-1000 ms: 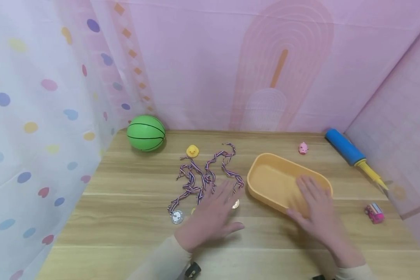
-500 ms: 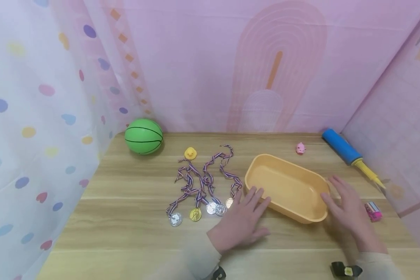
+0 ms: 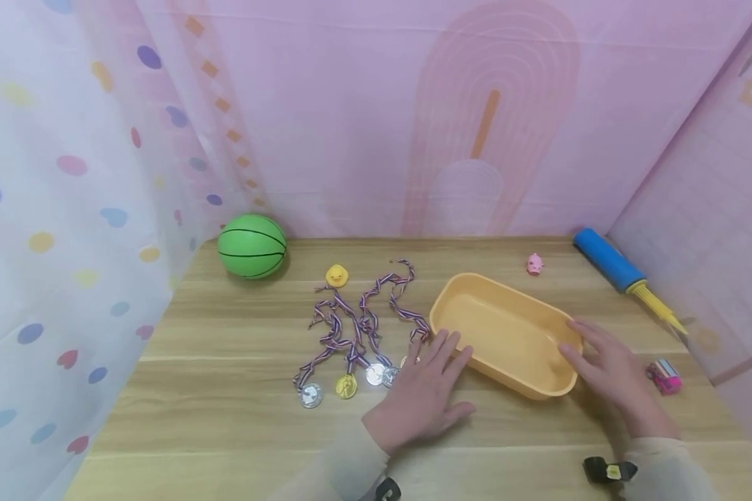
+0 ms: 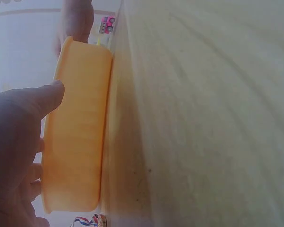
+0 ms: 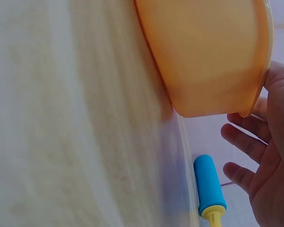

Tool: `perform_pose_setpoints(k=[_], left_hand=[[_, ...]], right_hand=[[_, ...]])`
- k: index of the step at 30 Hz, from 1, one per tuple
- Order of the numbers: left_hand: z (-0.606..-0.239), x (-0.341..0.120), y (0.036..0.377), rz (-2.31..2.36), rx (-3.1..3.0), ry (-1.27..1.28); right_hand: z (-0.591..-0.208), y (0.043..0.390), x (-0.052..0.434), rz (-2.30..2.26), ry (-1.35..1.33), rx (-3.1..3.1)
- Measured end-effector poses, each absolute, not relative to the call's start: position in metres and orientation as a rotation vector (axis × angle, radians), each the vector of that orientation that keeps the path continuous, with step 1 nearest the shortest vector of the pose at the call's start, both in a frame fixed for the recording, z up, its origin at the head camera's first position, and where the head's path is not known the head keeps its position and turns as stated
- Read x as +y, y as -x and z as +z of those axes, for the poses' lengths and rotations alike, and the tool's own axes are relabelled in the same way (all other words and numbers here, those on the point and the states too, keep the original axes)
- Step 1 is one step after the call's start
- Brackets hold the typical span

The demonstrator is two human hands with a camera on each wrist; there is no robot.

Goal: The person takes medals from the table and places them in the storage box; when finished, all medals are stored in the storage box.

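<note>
An empty orange plastic tub (image 3: 507,332) stands on the wooden table (image 3: 225,417), right of centre. My left hand (image 3: 432,379) lies flat on the table with straight fingers, whose tips touch the tub's near left corner. The left wrist view shows the thumb (image 4: 40,101) beside the tub wall (image 4: 75,137). My right hand (image 3: 601,362) is at the tub's right end, thumb on the rim and fingers spread. In the right wrist view those fingers (image 5: 239,139) stand apart from the tub (image 5: 203,52). Several medals (image 3: 345,385) with striped ribbons lie just left of my left hand.
A green ball (image 3: 251,245) sits at the back left, a small yellow duck (image 3: 335,275) near the ribbons. A pink pig toy (image 3: 534,264) and a blue and yellow pump (image 3: 608,259) lie at the back right. A pink toy car (image 3: 663,376) is right of my right hand.
My left hand moved right from over the medals to the tub's left corner. My right hand came out of the tub and settled at its right end.
</note>
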State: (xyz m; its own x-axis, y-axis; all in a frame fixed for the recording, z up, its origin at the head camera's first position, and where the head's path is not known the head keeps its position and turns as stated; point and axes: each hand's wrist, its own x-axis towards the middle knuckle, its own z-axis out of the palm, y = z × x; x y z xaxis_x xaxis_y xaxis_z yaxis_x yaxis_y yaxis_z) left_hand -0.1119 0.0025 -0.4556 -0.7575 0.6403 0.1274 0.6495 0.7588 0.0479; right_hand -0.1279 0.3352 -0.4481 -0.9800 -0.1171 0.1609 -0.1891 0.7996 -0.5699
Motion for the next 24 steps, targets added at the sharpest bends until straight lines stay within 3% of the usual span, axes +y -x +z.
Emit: perform_pose_setpoints(k=[13, 24], left_hand=[[-0.457, -0.005, 0.117, -0.152, -2.867, 1.018], [-0.453, -0.014, 0.134, -0.164, -2.966, 0.873]], right_hand=[[-0.442, 0.119, 0.324, 0.779, -0.141, -2.931], [-0.446, 0.107, 0.311, 0.76, -0.273, -2.754]])
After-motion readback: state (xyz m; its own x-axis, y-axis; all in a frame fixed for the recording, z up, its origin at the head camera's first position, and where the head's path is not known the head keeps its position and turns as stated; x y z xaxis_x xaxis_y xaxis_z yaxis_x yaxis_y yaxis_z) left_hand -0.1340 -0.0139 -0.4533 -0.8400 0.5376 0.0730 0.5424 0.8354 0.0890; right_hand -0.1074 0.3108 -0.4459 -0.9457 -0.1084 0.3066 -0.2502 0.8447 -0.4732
